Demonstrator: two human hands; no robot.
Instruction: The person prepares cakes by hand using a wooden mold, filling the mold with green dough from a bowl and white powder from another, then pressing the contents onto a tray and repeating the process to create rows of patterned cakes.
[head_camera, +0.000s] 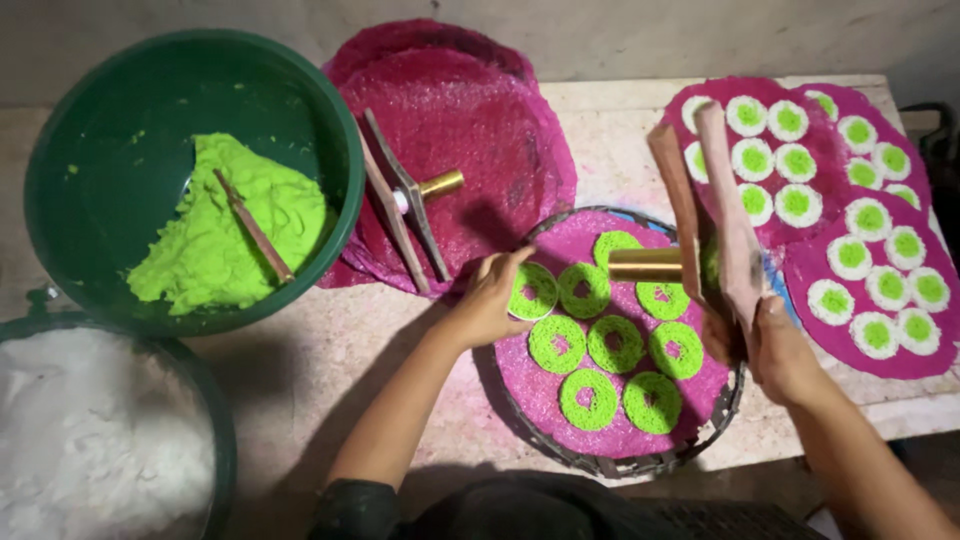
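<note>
My left hand (487, 297) rests its fingers on a green dough ring (532, 291) at the upper left of a pink sheet on a round woven tray (610, 462). Several green rings (613, 344) lie on that sheet. My right hand (775, 345) grips a wooden press (728, 225) with two long handles and a brass cylinder (645, 264) that points left over the tray.
A big green basin (330, 120) holds bright green dough (235, 230) and a wooden stick (255, 228). A second wooden press (405, 205) lies on stacked pink sheets (480, 110). A bowl of white dough (95, 430) sits lower left. Pink sheets with green-and-white rings (850, 255) lie at right.
</note>
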